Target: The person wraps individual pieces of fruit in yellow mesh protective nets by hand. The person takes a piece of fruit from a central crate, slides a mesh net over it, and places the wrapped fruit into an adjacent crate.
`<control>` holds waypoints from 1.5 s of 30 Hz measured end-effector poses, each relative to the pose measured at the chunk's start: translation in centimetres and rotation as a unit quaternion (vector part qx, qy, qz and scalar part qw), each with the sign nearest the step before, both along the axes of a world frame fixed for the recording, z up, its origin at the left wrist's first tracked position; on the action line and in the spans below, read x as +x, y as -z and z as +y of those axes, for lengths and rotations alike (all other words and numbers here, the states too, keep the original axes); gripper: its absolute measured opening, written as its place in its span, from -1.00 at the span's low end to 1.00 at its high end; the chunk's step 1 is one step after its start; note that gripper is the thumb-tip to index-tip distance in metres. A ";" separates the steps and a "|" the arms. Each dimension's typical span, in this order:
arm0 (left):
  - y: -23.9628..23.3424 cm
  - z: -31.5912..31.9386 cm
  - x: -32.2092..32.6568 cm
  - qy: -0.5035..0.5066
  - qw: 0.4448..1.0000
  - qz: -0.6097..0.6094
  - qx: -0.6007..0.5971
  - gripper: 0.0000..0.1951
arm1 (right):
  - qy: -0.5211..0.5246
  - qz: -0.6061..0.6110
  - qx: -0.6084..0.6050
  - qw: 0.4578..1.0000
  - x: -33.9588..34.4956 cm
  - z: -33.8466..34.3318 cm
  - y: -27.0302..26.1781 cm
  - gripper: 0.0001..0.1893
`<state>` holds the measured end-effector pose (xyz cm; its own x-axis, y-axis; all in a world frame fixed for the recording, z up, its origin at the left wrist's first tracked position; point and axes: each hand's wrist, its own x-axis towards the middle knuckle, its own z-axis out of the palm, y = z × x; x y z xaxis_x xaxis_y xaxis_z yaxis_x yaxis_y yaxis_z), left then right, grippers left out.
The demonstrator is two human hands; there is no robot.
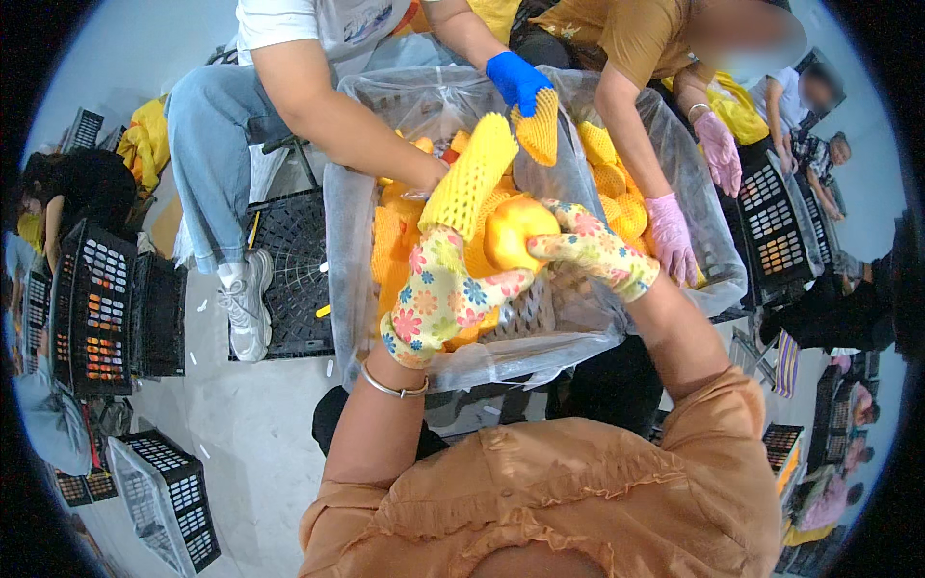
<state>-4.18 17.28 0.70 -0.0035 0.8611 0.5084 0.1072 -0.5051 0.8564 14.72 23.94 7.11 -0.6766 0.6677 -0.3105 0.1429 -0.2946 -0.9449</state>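
Observation:
My left hand [441, 296], in a flowered glove, has a yellow foam fruit net [473, 173] rising from its fingers; its thumb reaches under a yellow-orange round fruit [517, 233]. My right hand [603, 246], gloved alike, grips that fruit from the right, thumb across its front. Both hands are over a crate lined with clear plastic film [347, 238], where more netted fruits [394, 246] lie. Part of the crate's contents is hidden beneath my hands.
Opposite, a co-worker's blue-gloved hand [517, 79] holds another foam net [536, 130]. Pink-gloved hands [672, 235] of a second co-worker are at a neighbouring lined crate [726, 267]. Black plastic crates [94, 311] stand at the left, another lined crate [170, 498] on the floor.

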 end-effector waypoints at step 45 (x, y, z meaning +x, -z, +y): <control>-1.0 -0.1 4.5 -0.003 0.989 -0.030 0.146 -0.17 | 0.267 0.318 -0.057 0.908 -0.9 -4.6 1.9 -0.36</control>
